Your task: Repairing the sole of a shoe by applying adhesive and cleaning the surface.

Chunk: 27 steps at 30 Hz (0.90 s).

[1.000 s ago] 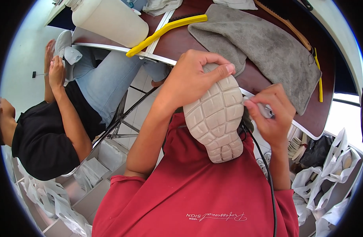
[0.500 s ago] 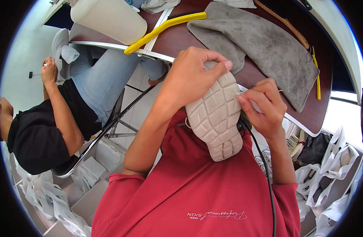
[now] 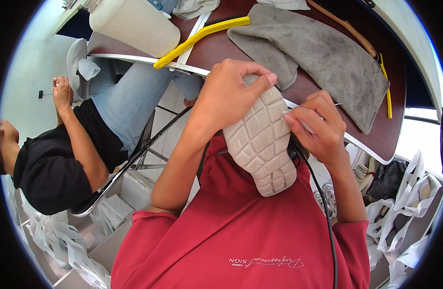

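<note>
A shoe (image 3: 261, 139) hangs before my red shirt, its off-white, block-patterned sole facing me. My left hand (image 3: 231, 96) grips it at the toe end, thumb over the sole's edge and fingers curled behind. My right hand (image 3: 320, 127) is closed in a pinch on a thin stick (image 3: 338, 104), whose end pokes out behind the knuckles. At the pinching fingertips, against the sole's right edge, something small and white shows; its kind is too small to make out. The shoe's upper is hidden behind the sole.
A dark red table (image 3: 216, 50) carries a grey cloth (image 3: 322, 58), a yellow-handled brush (image 3: 202, 36), a wooden-handled brush (image 3: 351, 31) and a white container (image 3: 137, 29). At left sits a co-worker (image 3: 62, 154) holding a shoe. White bags (image 3: 400, 212) stand at right; a black cable (image 3: 322, 202) runs down my shirt.
Both hands and the shoe have shifted very slightly left. The right hand stays pinched at the sole's edge, and the stick's end shows a little more.
</note>
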Each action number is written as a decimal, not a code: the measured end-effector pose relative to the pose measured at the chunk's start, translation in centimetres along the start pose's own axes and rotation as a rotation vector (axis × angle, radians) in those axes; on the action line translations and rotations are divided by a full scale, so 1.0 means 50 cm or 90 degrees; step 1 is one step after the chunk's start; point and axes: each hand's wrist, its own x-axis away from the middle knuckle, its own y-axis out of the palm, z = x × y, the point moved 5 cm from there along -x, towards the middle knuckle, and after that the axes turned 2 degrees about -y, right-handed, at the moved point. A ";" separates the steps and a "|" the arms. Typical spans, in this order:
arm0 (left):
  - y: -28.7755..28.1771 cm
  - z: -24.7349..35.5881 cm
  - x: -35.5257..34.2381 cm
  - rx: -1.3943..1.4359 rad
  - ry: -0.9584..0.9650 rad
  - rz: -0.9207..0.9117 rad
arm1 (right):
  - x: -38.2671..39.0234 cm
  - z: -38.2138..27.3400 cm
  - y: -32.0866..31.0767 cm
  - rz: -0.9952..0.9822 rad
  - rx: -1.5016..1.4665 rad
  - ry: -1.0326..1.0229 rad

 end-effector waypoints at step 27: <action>-0.017 -0.035 -0.002 0.222 -0.012 -0.057 | -0.029 -0.010 -0.001 0.021 -0.002 0.043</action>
